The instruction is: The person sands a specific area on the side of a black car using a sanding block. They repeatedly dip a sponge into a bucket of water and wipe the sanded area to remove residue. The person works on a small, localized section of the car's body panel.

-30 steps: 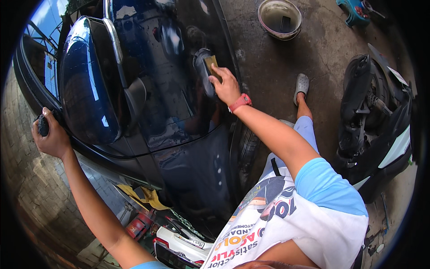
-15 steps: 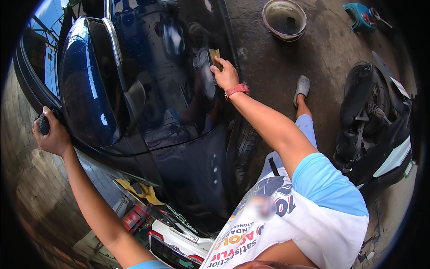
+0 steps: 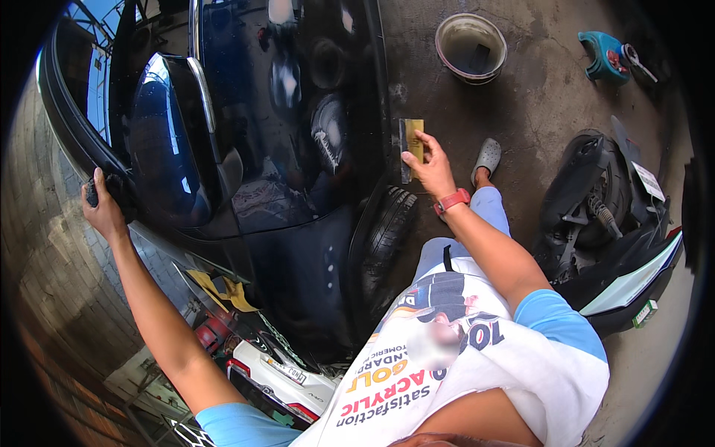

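Just right of centre, a flat rectangular yellow-and-black pad (image 3: 415,140) pinched in the right hand (image 3: 432,170).
It lies between thumb and fingers, one end jutting past them, beside the glossy dark car panel (image 3: 261,149); far left, the left hand (image 3: 106,214) curls around a rough black lump (image 3: 91,194).

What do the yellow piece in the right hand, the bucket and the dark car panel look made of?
Yellow piece: perhaps paper or plastic; matt, flat. Bucket: probably plastic; dull, stained, pale-rimmed. Dark car panel: likely painted metal; glossy, mirroring its surroundings.
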A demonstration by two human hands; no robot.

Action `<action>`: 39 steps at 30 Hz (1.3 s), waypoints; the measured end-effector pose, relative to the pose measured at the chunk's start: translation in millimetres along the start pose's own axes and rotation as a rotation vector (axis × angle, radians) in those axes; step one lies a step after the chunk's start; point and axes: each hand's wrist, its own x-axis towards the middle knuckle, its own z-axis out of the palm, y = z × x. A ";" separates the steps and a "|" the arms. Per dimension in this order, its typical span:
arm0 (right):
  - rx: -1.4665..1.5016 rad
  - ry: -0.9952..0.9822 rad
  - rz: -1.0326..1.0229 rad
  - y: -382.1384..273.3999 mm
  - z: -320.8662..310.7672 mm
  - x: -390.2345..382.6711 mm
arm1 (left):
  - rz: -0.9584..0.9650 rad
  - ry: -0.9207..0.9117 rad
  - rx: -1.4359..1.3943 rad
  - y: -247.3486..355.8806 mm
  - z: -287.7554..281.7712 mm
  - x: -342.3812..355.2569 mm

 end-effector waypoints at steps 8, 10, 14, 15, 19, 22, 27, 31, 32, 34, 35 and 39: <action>0.567 -0.249 0.176 -175.6 -78.5 8.4 | 0.041 -0.065 -0.467 161.0 45.1 -183.3; 0.694 -0.369 0.178 -217.4 -57.3 -0.9 | -0.130 -0.332 -0.623 203.7 85.8 -241.7; 0.804 -0.415 0.317 -237.2 -40.7 -5.4 | -0.379 -0.799 -0.996 257.5 169.2 -328.3; 0.819 -0.342 0.326 -218.4 -49.5 6.5 | -0.276 -0.910 -1.015 278.3 173.3 -329.7; 0.830 -0.167 0.386 -188.4 -119.6 23.5 | -0.127 -1.196 -1.006 281.4 175.7 -341.9; 0.809 -0.101 0.359 -200.1 -151.1 8.6 | 0.080 -1.292 -0.361 212.8 180.3 -356.0; 0.882 0.059 0.207 -203.4 -175.2 -1.9 | 0.898 -1.411 0.678 50.5 175.0 -385.7; 0.943 0.089 0.013 -218.7 -172.5 -12.6 | 1.291 -1.420 0.944 46.5 181.9 -380.6; 0.961 0.109 -0.023 -219.1 -170.6 -17.4 | 1.307 -1.432 0.975 51.6 191.9 -380.4; 0.989 0.148 -0.080 -222.6 -160.7 -20.9 | 1.343 -1.402 1.020 51.3 221.5 -374.9; 0.999 0.180 -0.100 -221.8 -156.3 -24.1 | 1.365 -1.388 1.038 51.9 240.5 -373.2; 1.000 0.228 -0.151 -212.5 -129.7 -42.3 | 1.353 -1.289 1.161 47.7 317.4 -357.6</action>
